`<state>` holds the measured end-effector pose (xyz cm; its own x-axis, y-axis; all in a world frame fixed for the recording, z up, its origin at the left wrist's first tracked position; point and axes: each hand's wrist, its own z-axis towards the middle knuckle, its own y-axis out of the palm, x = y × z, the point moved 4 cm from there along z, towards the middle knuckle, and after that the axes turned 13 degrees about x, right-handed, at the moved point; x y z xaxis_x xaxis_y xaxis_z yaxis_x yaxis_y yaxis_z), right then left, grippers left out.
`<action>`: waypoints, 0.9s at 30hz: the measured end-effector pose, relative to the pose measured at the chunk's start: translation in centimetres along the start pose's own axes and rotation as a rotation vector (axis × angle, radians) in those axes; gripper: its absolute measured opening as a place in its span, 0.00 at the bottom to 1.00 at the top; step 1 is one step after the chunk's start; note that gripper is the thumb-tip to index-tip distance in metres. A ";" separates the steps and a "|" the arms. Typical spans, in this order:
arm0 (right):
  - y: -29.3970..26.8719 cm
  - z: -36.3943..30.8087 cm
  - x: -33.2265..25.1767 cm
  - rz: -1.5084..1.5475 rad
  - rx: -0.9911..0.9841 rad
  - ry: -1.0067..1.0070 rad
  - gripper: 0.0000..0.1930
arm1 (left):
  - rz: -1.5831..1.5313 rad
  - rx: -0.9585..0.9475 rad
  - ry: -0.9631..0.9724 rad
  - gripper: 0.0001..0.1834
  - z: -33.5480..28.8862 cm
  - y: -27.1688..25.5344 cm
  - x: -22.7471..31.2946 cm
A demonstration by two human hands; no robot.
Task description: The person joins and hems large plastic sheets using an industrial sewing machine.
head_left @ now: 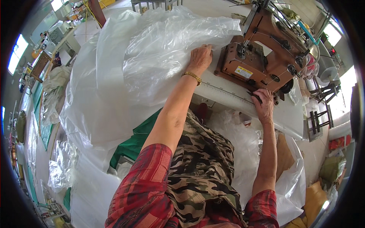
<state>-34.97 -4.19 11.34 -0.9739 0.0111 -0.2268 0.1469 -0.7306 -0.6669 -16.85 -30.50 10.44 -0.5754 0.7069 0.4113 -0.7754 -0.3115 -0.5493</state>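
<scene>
A brown industrial sewing machine [262, 49] stands on the white table [228, 93] at the upper right. Translucent plastic sheeting [110, 76] is heaped over the table's left side and hangs down in front. My left hand [200, 59], with a gold band at the wrist, lies at the sheeting's edge just left of the machine; its fingers are curled closed on the plastic. At the table's front edge, below the machine, my right hand [265, 103] is closed on a small black pointed tool [255, 97], whose exact kind is unclear. The right palm is hidden.
A ruler strip [228, 94] runs along the table near its front edge. Thread cones [312, 68] stand behind the machine to the right. More plastic sheeting [237, 133] and green cloth [138, 138] lie around my lap. A dark metal stand [321, 117] is at the right.
</scene>
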 end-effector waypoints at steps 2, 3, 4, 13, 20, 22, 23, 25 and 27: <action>0.0 -0.1 -0.1 0.024 0.032 0.009 0.11 | -0.013 -0.026 -0.029 0.14 -0.7 -1.2 0.8; 0.0 0.0 -0.1 0.017 0.044 0.009 0.11 | -0.039 -0.052 -0.067 0.18 -1.4 -1.9 1.1; -0.1 -0.2 -0.1 0.011 0.053 0.009 0.12 | -0.026 -0.054 -0.068 0.18 -2.3 -3.6 1.8; 0.5 -0.3 1.9 0.046 0.058 -0.017 0.10 | 0.086 0.264 0.105 0.26 -20.7 -20.4 -2.7; 0.9 -0.2 2.6 0.070 0.078 -0.009 0.09 | 0.585 0.221 -0.407 0.43 -38.8 -28.7 -10.1; 1.3 -0.2 2.7 0.073 0.077 -0.016 0.10 | 0.668 0.189 -0.535 0.49 -41.6 -29.3 -11.1; 1.5 -0.3 2.9 0.064 0.074 -0.011 0.10 | 0.658 0.224 -0.604 0.52 -42.2 -29.3 -11.5; 1.5 -0.4 3.3 0.048 0.067 0.001 0.11 | 0.645 0.250 -0.675 0.54 -42.3 -28.4 -12.2; 1.7 -0.5 2.8 0.049 0.061 0.007 0.10 | 0.613 0.303 -0.653 0.56 -41.1 -27.5 -12.8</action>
<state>-37.40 -5.04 9.19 -0.9646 -0.0208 -0.2630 0.1831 -0.7705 -0.6106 22.51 -4.91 -9.61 -0.8659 -0.1013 0.4898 -0.2712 -0.7276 -0.6300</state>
